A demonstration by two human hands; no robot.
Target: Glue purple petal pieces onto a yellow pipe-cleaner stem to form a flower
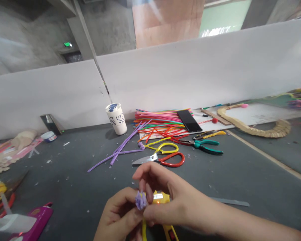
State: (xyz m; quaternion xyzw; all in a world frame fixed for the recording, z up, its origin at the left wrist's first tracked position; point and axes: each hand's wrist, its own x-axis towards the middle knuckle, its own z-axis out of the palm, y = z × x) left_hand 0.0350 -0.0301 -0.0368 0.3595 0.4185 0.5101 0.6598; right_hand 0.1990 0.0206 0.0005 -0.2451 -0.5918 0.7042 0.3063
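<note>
A small purple pipe cleaner flower (140,201) on a yellow stem (144,229) is held low in the middle of the head view. My left hand (122,212) is closed around it from the left, thumb and fingers pinching just under the petals. From the right, my right hand (169,197) curls over the flower, its thumb and bent fingers at the petals. Partly hidden behind my right hand lies a yellow glue gun (169,229) with a lit red light. Beyond my hands, scissors (157,156) with one yellow and one red handle lie on the table.
Purple pipe cleaners (122,147), green-handled pliers (205,146), a colourful pipe cleaner bundle (160,118) and a black phone (190,121) lie farther back. A white cup (117,120) stands near the white partition (165,77). At lower left is a magenta glue gun (38,222).
</note>
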